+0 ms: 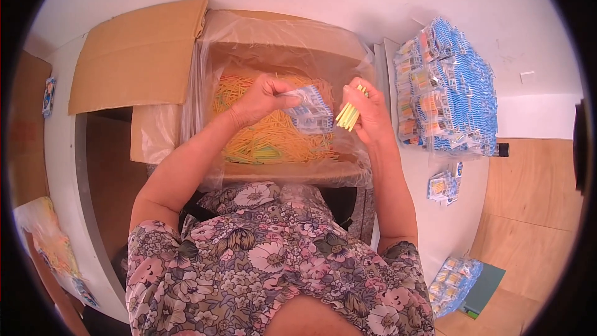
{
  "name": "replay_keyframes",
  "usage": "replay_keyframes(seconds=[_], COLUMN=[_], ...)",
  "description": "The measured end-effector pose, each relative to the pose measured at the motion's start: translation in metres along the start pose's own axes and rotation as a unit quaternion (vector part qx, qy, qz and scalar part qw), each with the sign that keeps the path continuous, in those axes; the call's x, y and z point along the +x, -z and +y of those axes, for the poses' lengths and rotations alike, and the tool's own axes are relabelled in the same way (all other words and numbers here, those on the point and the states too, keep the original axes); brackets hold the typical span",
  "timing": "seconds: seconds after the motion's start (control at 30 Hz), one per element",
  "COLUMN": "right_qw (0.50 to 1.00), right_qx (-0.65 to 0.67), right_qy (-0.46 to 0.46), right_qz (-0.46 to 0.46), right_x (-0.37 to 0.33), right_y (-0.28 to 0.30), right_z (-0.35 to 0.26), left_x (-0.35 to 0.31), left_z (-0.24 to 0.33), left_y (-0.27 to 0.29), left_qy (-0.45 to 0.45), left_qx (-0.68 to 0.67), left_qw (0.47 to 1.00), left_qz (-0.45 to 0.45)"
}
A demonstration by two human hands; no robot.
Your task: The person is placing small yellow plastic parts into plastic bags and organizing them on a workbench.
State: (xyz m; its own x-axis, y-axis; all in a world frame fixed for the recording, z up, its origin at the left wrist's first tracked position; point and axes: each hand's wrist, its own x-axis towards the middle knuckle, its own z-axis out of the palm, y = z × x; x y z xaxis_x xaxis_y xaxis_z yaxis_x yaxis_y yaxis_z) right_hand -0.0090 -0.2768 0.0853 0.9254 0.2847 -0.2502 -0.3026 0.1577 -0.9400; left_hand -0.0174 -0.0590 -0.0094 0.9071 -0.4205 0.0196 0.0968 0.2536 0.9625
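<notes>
My left hand [262,98] pinches the edge of a small clear plastic bag [313,111] with blue and white print. Whether anything lies inside the bag I cannot tell. In my right hand [371,112] a bundle of short, thin yellow-green sticks [348,117] is gripped, tilted, just right of the bag. Both hands are above a cardboard box lined with clear plastic film [273,46]. Inside it lies a loose heap of thin orange and yellow sticks [273,130], with a greener patch near the front.
At the right stands a tall stack of filled blue-printed packets [444,90] on a white table [457,227]. A few loose packets [443,185] lie nearer. Another bagged batch of packets [455,286] is at the lower right. A cardboard flap [140,56] spreads out left of the box.
</notes>
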Motion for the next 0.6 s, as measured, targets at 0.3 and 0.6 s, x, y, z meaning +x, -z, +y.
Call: replay_keyframes(seconds=[0.3,0.6], right_qw=[0.959,0.982], right_qx=[-0.272,-0.173], right_qy=[-0.02,0.015], right_qz=[-0.073,-0.067], right_x=[-0.014,-0.014], right_y=[0.016,0.003], right_z=[0.016,0.013], left_x=[0.003,0.005], left_z=[-0.007,-0.001], left_y=[0.003,0.001], left_qy=[0.014,-0.011], left_qx=[0.003,-0.05], left_qw=[0.999,0.998], left_qz=[0.043,0.027])
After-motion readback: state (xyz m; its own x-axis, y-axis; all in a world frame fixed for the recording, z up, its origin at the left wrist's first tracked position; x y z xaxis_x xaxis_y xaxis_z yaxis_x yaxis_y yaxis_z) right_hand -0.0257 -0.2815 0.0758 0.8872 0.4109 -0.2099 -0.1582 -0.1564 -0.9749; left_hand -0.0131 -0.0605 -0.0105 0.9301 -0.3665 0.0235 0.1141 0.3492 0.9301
